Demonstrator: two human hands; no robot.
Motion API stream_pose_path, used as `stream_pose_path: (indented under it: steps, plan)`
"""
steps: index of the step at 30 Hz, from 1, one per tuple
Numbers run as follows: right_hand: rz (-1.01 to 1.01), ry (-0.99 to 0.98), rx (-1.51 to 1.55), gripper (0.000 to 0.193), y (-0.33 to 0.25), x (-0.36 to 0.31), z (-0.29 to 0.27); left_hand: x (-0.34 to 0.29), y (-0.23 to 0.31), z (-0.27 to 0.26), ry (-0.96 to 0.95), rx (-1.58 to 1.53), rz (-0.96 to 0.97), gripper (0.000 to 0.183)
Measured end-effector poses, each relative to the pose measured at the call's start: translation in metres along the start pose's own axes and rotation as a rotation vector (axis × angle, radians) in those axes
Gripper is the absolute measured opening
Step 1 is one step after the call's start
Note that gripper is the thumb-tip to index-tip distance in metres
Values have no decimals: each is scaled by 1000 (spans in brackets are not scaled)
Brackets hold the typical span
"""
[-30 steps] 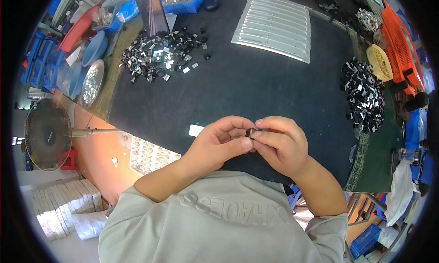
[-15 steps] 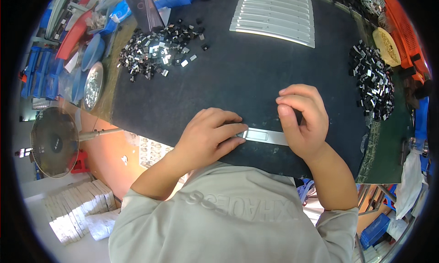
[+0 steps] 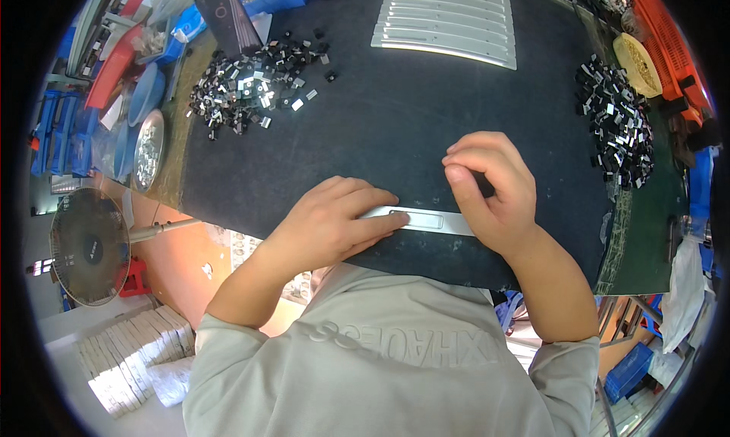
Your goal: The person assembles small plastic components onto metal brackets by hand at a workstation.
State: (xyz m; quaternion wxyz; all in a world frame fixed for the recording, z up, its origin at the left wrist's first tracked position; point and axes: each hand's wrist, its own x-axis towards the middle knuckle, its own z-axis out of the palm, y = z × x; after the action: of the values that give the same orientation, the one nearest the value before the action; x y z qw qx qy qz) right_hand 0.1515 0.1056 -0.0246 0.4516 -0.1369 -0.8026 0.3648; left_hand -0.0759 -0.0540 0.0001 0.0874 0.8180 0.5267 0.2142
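Silver metal is forming the strip (image 3: 426,220), which is lying lengthwise along the table's (image 3: 357,140) near edge, its slim raised outline facing up. The left hand (image 3: 331,218) is lying palm down over the strip's left end; its fingers are pointing right and spreading slightly, one fingertip touching the strip's upper face. Whether they are gripping it cannot be told. The right hand (image 3: 498,190) is covering the strip's right end from above; its fingers are curling together toward the thumb, a gap showing at the thumb's base. The tips are coming close, and whether they are touching cannot be told.

Toward the table's far left corner, a heap (image 3: 247,91) of small black-and-silver pieces is spreading, with a dark slab (image 3: 228,19) leaning behind it and a blue tray (image 3: 283,1) sitting beyond. A ribbed row of silver strips (image 3: 449,26) is lying side by side at the far edge. Along the right edge, a second heap (image 3: 617,125) of similar pieces is resting, just nearer than a yellow bowl (image 3: 652,93).
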Motion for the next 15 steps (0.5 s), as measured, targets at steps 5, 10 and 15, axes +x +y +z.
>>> stream_pose_path:
  steps: [5, 10, 15]
  plan:
    - [77, -185, -17, 10, -1, -3, 4, -3, -18, 8, 77, 3, 150, 30]
    - [62, -276, -44, 9, 0, -6, 8, -5, -23, 15, 133, 25, 227, 26]
    - [206, -121, -23, 7, 7, 0, 1, -4, -26, 13, 61, 24, 239, 26]
